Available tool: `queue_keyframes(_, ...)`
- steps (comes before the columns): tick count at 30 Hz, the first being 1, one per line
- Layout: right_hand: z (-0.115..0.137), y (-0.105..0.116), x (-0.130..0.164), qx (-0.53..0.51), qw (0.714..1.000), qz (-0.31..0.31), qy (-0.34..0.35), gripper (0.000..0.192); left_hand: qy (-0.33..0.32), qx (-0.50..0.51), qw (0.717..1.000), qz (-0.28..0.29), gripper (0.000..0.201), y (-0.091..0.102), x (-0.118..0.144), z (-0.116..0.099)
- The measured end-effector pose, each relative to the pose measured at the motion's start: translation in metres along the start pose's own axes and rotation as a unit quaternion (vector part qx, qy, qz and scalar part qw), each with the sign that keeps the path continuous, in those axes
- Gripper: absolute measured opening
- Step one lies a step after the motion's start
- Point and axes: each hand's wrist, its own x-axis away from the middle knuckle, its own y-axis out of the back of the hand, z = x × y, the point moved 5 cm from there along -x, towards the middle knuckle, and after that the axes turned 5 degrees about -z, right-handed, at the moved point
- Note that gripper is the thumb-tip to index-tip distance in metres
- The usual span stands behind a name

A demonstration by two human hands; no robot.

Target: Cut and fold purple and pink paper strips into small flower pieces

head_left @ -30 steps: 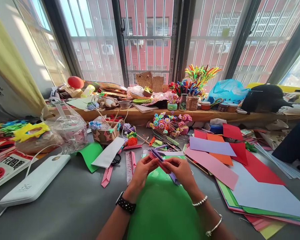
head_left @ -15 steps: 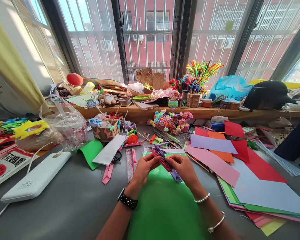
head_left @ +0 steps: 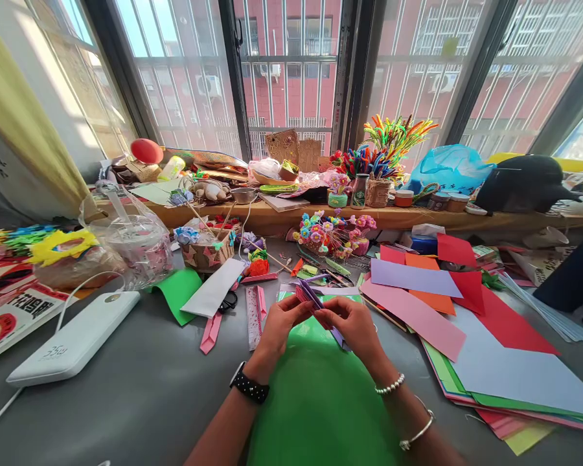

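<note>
Between both hands, above the near middle of the table, is a small bundle of folded paper [head_left: 310,295], purple on top with pink layers beneath. My left hand [head_left: 282,323] pinches its left side between thumb and fingers. At its right side, my right hand [head_left: 350,323] grips it with thumb and fingertips, which hide part of the layers. A lilac folded strip [head_left: 339,339] shows just under the right fingers; whether it joins the bundle I cannot tell. Below the hands lies a shiny green mat [head_left: 320,401].
Stacked coloured paper [head_left: 525,382] covers the right side. Left are a white power bank [head_left: 72,336] with its cable, a white folded paper [head_left: 214,288], black scissors [head_left: 228,301] and a patterned ruler [head_left: 253,317]. Crochet flowers [head_left: 330,232] stand behind the hands, before a crowded sill.
The folded paper bundle has tilted, so fewer of its pink layers show now. Both hands keep hold of it, with the right fingers slightly further left over it.
</note>
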Motion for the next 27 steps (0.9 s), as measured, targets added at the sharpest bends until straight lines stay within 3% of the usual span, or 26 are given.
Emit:
queue_keyframes(11, -0.011, 0.003, -0.003, -0.058, 0.996, 0.018, -0.069, 0.019, -0.051, -0.058, 0.996, 0.037, 0.019, -0.003, 0.006, -0.006)
queue_keyframes(15, -0.009, 0.002, -0.003, -0.063, 0.995, 0.022, -0.070, 0.018, -0.046, -0.049, 0.997, 0.026, 0.019, 0.001, 0.003, -0.005)
queue_keyframes(20, -0.009, 0.008, -0.006, -0.054, 0.995, -0.017, -0.076, 0.020, -0.051, -0.057, 0.997, -0.009, 0.026, 0.007, 0.001, -0.015)
queue_keyframes(23, -0.013, 0.011, -0.006, -0.111, 0.988, -0.035, -0.103, 0.024, -0.041, -0.033, 0.998, -0.023, 0.029, 0.009, 0.002, -0.019)
queue_keyframes(27, -0.016, 0.008, -0.005, -0.198, 0.970, -0.034, -0.138, 0.026, -0.004, 0.032, 0.999, 0.007, 0.029, 0.005, 0.005, -0.017)
